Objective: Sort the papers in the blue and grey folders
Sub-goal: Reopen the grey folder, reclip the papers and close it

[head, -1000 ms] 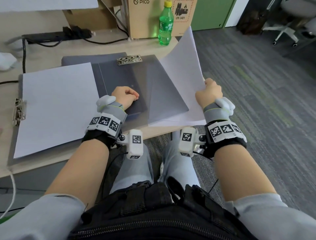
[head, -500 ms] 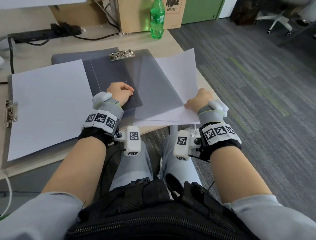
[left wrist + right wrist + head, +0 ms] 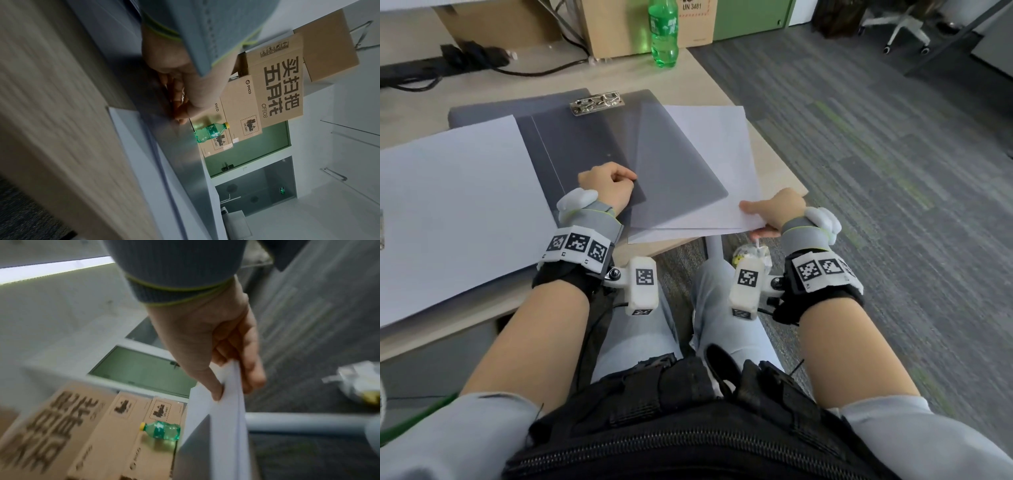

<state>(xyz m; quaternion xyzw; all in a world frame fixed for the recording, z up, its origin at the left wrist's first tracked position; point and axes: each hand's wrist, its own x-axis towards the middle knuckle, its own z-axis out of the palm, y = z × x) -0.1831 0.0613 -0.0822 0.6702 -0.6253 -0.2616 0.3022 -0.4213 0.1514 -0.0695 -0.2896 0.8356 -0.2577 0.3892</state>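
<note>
White papers [image 3: 717, 164] at the right edge of the desk [image 3: 774, 161], near corner pinched by the right hand [image 3: 779, 212], thumb on top and fingers [image 3: 249, 363] beneath. Sheets lying partly under a see-through grey cover [image 3: 674, 164] of the grey folder [image 3: 571, 137], sticking out past its right and near sides, near edge overhanging the desk. Grey folder flat in the middle of the desk, metal clip [image 3: 597, 101] at its far edge. Left hand [image 3: 607, 185] curled into a loose fist, resting on the folder's near part, fingertips [image 3: 180, 104] against the cover; whether pinching anything, cannot tell. Another stack of white paper [image 3: 455, 205] to the left, overlapping the grey folder's left side, lying on a second board barely visible at the left border.

Farther back, a green plastic bottle [image 3: 663, 34] upright near the desk's far edge, just in front of cardboard boxes [image 3: 619, 27]. Black power strip [image 3: 431, 65] and cables at the far left. Grey carpet [image 3: 876, 171] to the right, an office chair base [image 3: 904, 27] in the far corner. Small crumpled bag [image 3: 359, 381] on the floor below the right hand.
</note>
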